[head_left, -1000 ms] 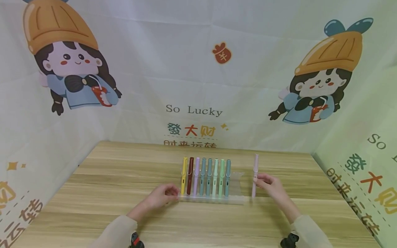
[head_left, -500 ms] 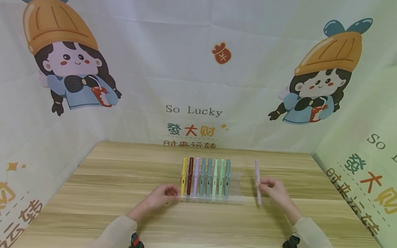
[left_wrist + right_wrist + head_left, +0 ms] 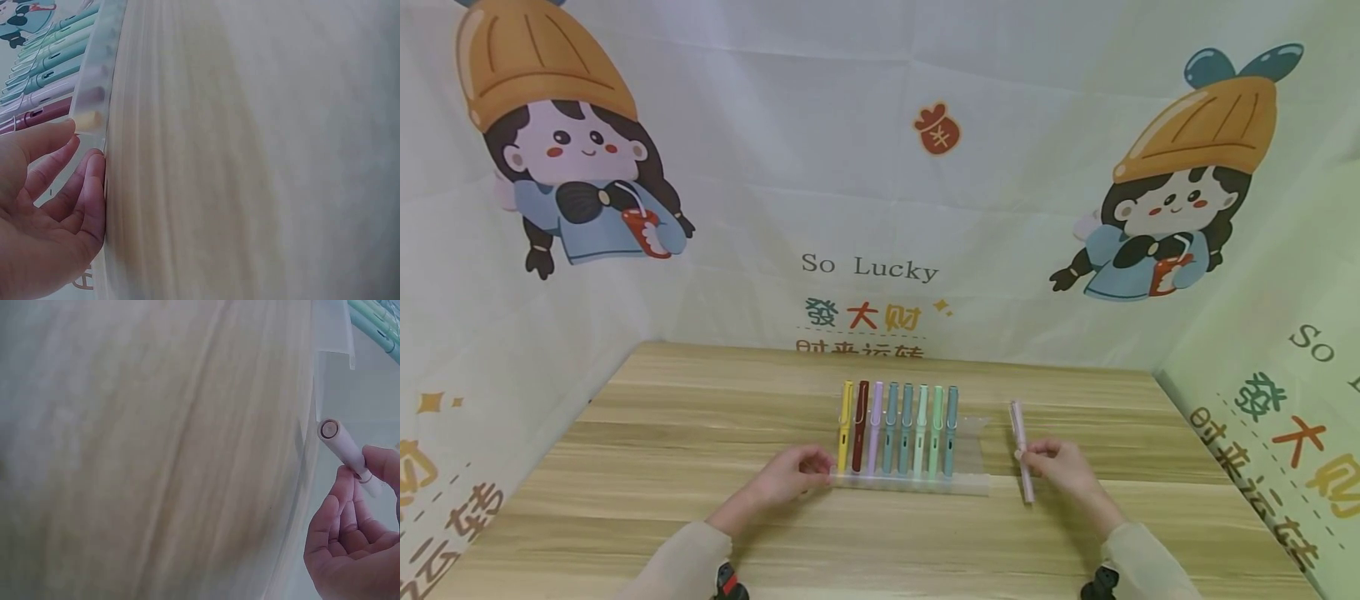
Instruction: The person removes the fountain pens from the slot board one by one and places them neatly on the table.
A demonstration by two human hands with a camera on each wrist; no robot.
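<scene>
My right hand (image 3: 1063,465) pinches a pale pink pen (image 3: 1019,442) between thumb and fingertips, a little right of the clear plastic pen holder (image 3: 970,483). The pen tilts, its clip end farther away; in the right wrist view its round end (image 3: 329,429) faces the camera. In the holder lie several capped pens side by side: yellow (image 3: 845,433), dark red (image 3: 860,429), purple (image 3: 876,433), then blue-grey and green ones. At the holder's left corner, my left hand (image 3: 792,473) grips the edge with thumb and fingertip, beside the yellow pen's end (image 3: 87,121).
The holder lies on a wood-grain table (image 3: 880,542). Its right part (image 3: 972,446) bears no pen. A printed cloth (image 3: 880,167) hangs behind the table and along both sides.
My right hand has drawn the pink pen slightly nearer to me, and the pen's tilt has changed, its far end now leaning left. The left hand and the holder stay put.
</scene>
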